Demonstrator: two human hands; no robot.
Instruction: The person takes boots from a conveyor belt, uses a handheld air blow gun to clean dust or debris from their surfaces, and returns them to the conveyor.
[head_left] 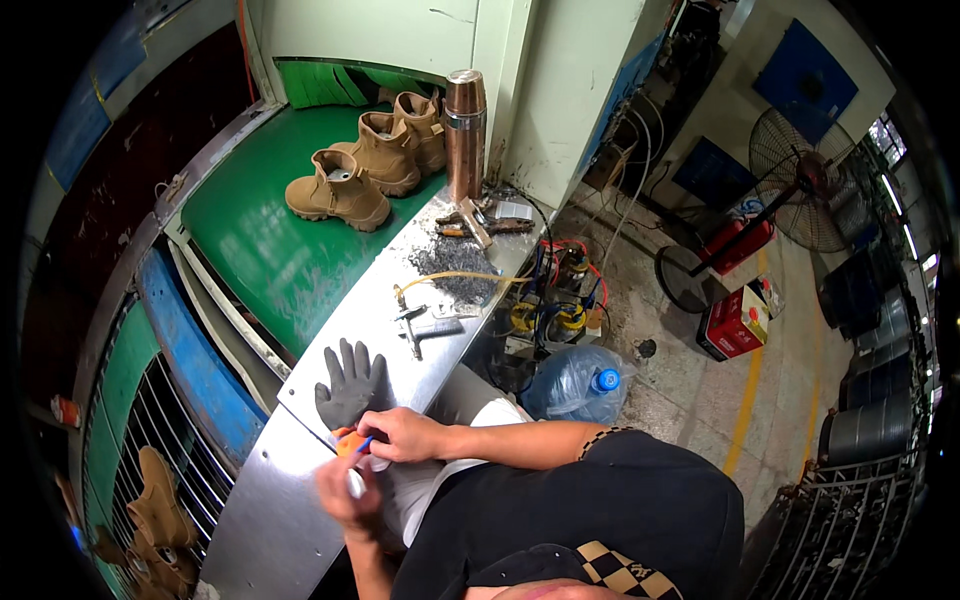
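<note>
At the edge of the metal bench [270,515] nearest the lap, a small orange piece [350,443] with a blue strip [364,445] sits between the hands. The right hand [400,435], its forearm reaching across from the right, has bent fingers closed on the piece. Just below, the left hand [348,492] is raised, blurred; its grip cannot be told. Beyond the piece, a dark grey glove [350,385] lies palm-flat, fingers spread.
</note>
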